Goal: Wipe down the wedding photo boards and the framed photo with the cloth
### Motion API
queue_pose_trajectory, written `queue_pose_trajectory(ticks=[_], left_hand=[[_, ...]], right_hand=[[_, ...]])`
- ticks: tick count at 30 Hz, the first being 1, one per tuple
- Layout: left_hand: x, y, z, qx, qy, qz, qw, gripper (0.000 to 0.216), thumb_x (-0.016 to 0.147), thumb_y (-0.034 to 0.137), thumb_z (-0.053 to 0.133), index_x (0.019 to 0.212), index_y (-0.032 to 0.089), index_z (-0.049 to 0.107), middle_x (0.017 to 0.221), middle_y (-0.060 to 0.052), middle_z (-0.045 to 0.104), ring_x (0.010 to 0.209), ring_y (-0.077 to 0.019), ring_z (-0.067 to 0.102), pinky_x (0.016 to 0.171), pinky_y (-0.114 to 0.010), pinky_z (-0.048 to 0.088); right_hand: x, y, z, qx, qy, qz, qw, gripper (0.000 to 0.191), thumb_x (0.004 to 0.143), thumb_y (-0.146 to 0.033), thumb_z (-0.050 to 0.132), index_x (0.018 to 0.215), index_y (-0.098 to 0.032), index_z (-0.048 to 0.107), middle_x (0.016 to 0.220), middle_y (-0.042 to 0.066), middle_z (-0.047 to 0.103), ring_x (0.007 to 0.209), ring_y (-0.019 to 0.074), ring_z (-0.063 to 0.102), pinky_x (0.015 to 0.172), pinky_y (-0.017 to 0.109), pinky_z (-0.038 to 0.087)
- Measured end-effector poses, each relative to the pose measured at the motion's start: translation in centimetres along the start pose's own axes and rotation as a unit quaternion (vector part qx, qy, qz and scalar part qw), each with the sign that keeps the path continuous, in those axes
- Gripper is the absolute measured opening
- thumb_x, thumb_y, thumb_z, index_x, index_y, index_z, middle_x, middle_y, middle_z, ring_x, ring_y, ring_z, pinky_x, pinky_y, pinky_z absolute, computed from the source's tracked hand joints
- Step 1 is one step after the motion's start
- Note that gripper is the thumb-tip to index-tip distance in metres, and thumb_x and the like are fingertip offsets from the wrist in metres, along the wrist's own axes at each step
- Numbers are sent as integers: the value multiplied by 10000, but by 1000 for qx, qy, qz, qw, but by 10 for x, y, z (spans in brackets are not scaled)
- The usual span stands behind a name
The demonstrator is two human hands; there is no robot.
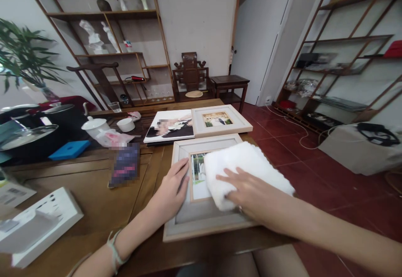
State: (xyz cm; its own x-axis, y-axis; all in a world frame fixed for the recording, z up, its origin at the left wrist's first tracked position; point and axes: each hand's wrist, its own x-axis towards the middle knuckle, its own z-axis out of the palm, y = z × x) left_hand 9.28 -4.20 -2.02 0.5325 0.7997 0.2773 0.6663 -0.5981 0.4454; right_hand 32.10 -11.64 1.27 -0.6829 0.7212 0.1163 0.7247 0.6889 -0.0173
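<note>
A picture frame (216, 226) with a wide pale border and a small photo in the middle lies flat on the wooden table before me. My left hand (173, 187) rests on the left part of its border, fingers stretched out and fairly flat. A folded white towel (264, 164) covers the right part of the frame and some of its photo. My right hand (243, 189) presses down on the towel, fingers partly spread and the thumb bent into the cloth. Behind lie a second pale frame (243, 120) and a large photo panel (171, 126), side by side.
On the left of the wooden table (116, 205) are a white teapot (94, 125), a white cup (125, 124), a blue block (69, 149), a dark packet (125, 164), a black pan (31, 141) and a white plastic holder (44, 226). Chairs and shelves stand behind.
</note>
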Motion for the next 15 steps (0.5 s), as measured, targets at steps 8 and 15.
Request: queue_pose_trajectory(ticks=[8,15], left_hand=[[1,-1,1,5,13,1,1000,419,881,262,352,1241,100,492,1352,-135,445,1252,-246,404,1053,-414,327],[5,-2,-1,2,13,14,1000,398,870,247,372,1225,141,519,1335,-107,477,1239,-244,426,1034,-429,354]], right_hand=[[-21,-45,0,25,58,-38,997,177,798,-246,515,720,-213,670,1204,113,575,1047,349,559,813,486,498],[4,1,15,12,69,62,996,327,738,-18,465,970,-158,648,1347,127,435,1257,291,354,1020,510,287]])
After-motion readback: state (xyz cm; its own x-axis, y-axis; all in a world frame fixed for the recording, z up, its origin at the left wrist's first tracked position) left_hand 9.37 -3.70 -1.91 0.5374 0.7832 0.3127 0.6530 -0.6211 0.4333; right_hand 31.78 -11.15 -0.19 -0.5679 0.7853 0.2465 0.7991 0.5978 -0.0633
